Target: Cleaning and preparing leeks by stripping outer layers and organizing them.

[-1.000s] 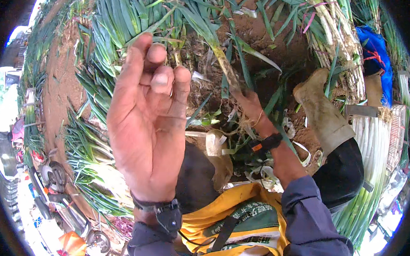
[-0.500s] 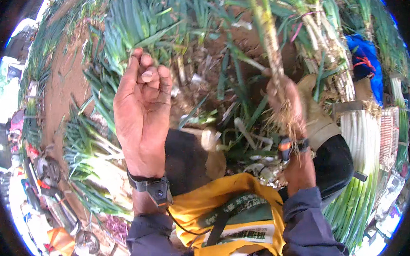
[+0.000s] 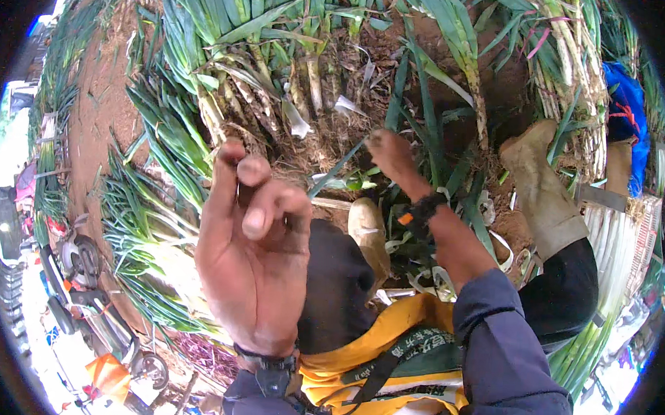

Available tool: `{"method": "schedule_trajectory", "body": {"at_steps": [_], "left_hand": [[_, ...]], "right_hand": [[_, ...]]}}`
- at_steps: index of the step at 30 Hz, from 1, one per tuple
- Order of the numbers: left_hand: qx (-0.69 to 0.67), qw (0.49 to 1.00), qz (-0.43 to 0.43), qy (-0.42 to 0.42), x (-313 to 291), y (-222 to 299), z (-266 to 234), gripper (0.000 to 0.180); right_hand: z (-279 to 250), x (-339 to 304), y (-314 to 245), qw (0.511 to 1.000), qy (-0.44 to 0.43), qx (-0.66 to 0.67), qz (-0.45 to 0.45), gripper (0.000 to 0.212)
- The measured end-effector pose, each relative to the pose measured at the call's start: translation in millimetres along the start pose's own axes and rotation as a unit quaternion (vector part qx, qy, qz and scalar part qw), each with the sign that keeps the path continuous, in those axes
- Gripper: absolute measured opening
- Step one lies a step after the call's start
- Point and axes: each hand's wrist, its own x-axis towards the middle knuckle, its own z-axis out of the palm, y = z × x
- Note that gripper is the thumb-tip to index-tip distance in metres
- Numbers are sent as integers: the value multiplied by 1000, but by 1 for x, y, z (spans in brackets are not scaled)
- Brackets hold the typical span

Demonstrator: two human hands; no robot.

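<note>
My left hand (image 3: pixel 252 256) is raised palm up, its fingers loosely bent and apart, with nothing in it. Beyond it, leeks (image 3: pixel 308 80) with long green leaves and dirty, rooted stalks lie in a pile. My right hand (image 3: pixel 395 164) reaches forward over the soil near their roots. Its fingers are curled in, and whatever they may hold is hidden. To the right of that hand, a single leek (image 3: pixel 477 91) rests apart from it, roots toward me. A bundle of leeks (image 3: pixel 576 77) with a pink tie lies farther right.
Trimmed white leeks (image 3: pixel 613 242) lie at the right beside a metal bar. A blue bag (image 3: pixel 627 124) is behind them. My boots (image 3: pixel 545 191) rest among leaf scraps. More leeks (image 3: pixel 160 237) lie at the left, with a parked motorbike (image 3: pixel 95 301) beyond.
My right hand has let go of the leek, which now lies to its right, and has moved left over the soil. My left hand has come nearer, its fingers still bent.
</note>
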Motion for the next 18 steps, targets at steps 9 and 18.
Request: {"method": "schedule_trajectory", "body": {"at_steps": [9,18], "left_hand": [[-27,999,-2,17,8,4,-3,26],[-45,998,-29,-24,4,-9,0,33]], "right_hand": [[104,-28,-26,986,24,-165,18,53],[75,-38,3,996,-16,-59,-72,50]]}}
